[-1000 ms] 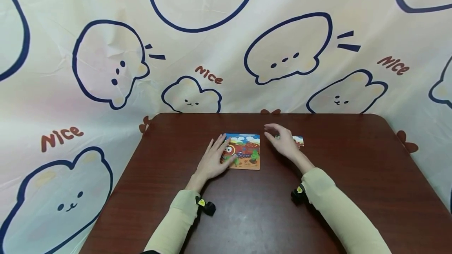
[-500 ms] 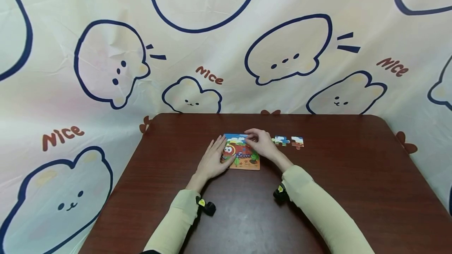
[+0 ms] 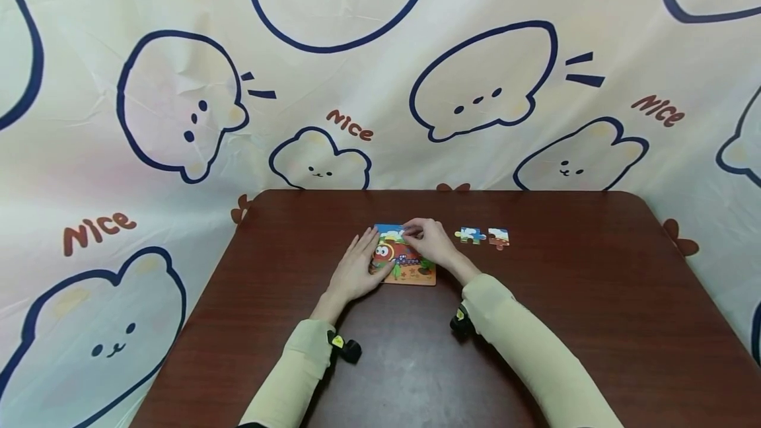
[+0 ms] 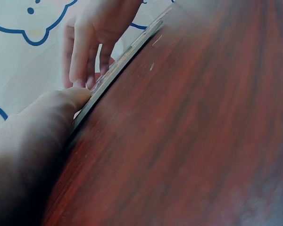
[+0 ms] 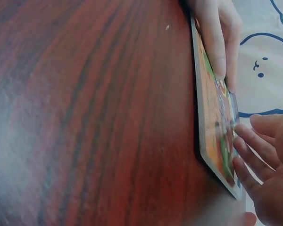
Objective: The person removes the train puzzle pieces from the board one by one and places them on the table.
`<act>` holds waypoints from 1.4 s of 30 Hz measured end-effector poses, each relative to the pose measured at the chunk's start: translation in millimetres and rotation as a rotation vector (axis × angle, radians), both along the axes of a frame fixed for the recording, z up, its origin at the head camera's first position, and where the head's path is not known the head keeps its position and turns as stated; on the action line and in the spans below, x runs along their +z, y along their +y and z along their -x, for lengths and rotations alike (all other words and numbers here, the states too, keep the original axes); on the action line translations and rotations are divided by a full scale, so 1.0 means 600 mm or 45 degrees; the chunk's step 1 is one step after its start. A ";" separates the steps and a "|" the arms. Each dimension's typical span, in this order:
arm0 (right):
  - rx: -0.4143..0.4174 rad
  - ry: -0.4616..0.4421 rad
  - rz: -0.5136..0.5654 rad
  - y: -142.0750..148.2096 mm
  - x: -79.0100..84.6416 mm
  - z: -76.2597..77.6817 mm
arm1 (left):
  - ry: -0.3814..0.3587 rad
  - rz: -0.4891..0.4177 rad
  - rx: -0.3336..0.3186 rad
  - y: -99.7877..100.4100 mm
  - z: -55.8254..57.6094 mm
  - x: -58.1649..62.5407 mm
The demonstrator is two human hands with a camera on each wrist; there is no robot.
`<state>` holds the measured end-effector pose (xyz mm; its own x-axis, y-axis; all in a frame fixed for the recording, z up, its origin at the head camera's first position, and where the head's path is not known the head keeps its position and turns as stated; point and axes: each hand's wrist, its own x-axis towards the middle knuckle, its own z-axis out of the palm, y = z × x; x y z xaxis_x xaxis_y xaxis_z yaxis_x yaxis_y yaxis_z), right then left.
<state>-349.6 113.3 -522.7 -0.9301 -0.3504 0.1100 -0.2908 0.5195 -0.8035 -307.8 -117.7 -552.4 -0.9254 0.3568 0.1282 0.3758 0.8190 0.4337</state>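
Note:
A square jigsaw puzzle lies on the table, with blue sky along its top, a red train in the middle and orange ground below. My left hand rests on its left side, fingers spread and thumb over the lower left part. Over the upper right part is my right hand, its thumb and index finger curled in a pinch on a small puzzle piece mostly hidden by the fingers. In the right wrist view, the right fingertips are right at the puzzle's surface. Both hands also show close together in the left wrist view.
Two loose puzzle pieces lie right of the puzzle: a blue-and-white one and a red-and-white one. The dark brown table ends at the back against a cloth with cartoon bears.
My right hand has moved left from beside the loose pieces to over the puzzle, uncovering the blue-and-white piece, then shifted slightly farther left. My left hand has stayed on the puzzle.

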 end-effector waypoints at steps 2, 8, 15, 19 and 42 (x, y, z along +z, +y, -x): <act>0.011 -0.002 -0.002 -0.003 0.000 -0.001 | 0.004 -0.003 -0.005 0.000 0.001 -0.001; -0.011 -0.048 0.014 -0.020 0.002 -0.001 | -0.016 0.013 0.000 0.003 0.001 0.002; -0.123 -0.265 0.092 -0.044 -0.001 0.002 | -0.030 0.000 0.020 -0.001 -0.005 0.001; -0.179 -0.313 0.134 -0.053 -0.004 0.003 | -0.039 0.017 0.010 -0.001 -0.004 0.001; -0.264 -0.195 0.211 -0.065 -0.022 0.000 | -0.038 0.112 -0.059 -0.003 0.000 0.001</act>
